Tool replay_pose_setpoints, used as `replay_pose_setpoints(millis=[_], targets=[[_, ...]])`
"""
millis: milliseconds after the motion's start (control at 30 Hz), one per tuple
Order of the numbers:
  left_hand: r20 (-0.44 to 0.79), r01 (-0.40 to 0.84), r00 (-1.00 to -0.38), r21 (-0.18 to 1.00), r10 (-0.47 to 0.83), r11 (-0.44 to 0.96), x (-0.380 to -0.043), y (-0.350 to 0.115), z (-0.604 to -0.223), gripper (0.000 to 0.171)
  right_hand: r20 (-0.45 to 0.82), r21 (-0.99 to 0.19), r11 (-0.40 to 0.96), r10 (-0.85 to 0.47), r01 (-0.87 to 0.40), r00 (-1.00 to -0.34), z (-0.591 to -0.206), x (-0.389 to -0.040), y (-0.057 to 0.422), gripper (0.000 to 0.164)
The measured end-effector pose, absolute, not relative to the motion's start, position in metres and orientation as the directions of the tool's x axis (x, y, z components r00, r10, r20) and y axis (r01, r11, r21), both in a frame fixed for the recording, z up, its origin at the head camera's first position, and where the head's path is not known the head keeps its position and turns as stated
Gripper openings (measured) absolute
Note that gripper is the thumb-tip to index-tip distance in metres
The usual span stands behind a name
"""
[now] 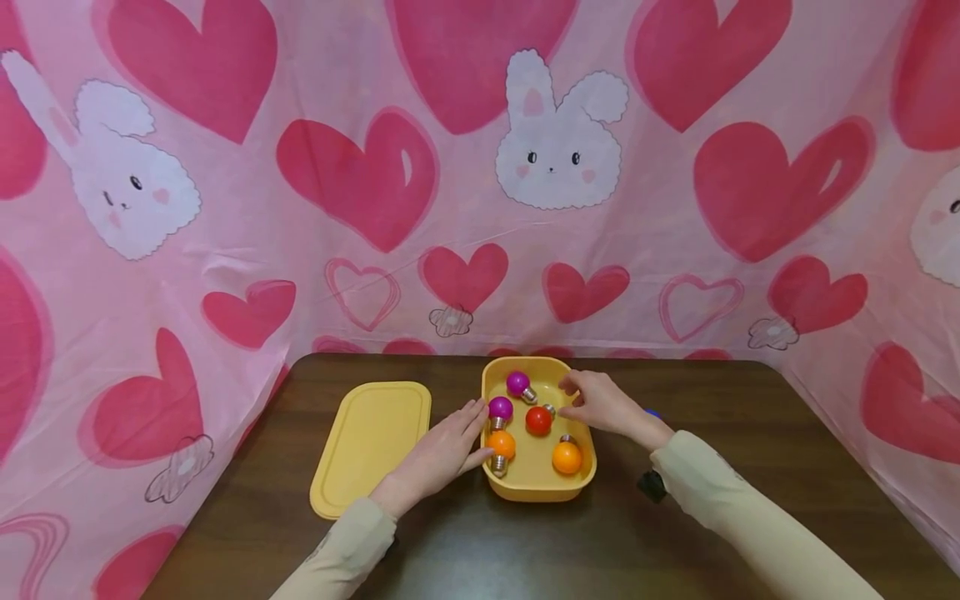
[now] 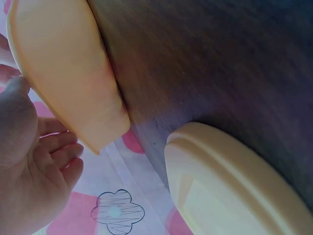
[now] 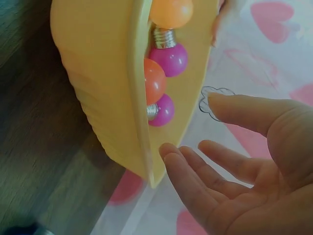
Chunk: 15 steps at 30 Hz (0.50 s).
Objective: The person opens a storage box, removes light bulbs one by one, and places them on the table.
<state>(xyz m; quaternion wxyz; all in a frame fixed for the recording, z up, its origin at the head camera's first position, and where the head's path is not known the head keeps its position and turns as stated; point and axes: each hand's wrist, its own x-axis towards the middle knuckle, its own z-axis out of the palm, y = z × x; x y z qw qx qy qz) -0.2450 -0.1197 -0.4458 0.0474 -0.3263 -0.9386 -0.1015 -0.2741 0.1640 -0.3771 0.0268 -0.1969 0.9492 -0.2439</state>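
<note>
A yellow box (image 1: 536, 492) holds two purple bulbs (image 1: 517, 383), a red bulb (image 1: 537, 421) and two orange bulbs (image 1: 567, 457), all with silver screw bases. Against its left rim rests my left hand (image 1: 450, 442), fingers extended; the left wrist view shows that hand (image 2: 44, 166) beside the box's outer wall (image 2: 68, 63). Over the right side of the box hovers my right hand (image 1: 600, 402). Its fingers are loosely bent, with thumb and fingers apart and nothing between them, as the right wrist view of the hand (image 3: 244, 166) shows.
A flat yellow lid (image 1: 371, 446) lies on the dark wooden table (image 1: 465, 554), left of the box. Something blue (image 1: 654, 413) peeks out behind my right wrist, mostly hidden. Behind the table hangs a pink cloth (image 1: 465, 208) with hearts and rabbits.
</note>
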Motion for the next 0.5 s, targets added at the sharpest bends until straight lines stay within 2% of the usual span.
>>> replay_pose_setpoints(millis=[233,500], targets=[[0.154,0.623,-0.782,0.151,0.604,0.768,-0.244,-0.119,-0.445,0.072,-0.029,-0.425,0.840,-0.385,-0.338,-0.922,-0.383,-0.285,0.151,0.038],[0.147,0.620,-0.784,0.143,0.603,0.772,-0.244,-0.119,-0.444,0.072,-0.197,-0.382,0.896,-0.319,-0.227,-0.927,-0.386,-0.297,0.137,0.040]])
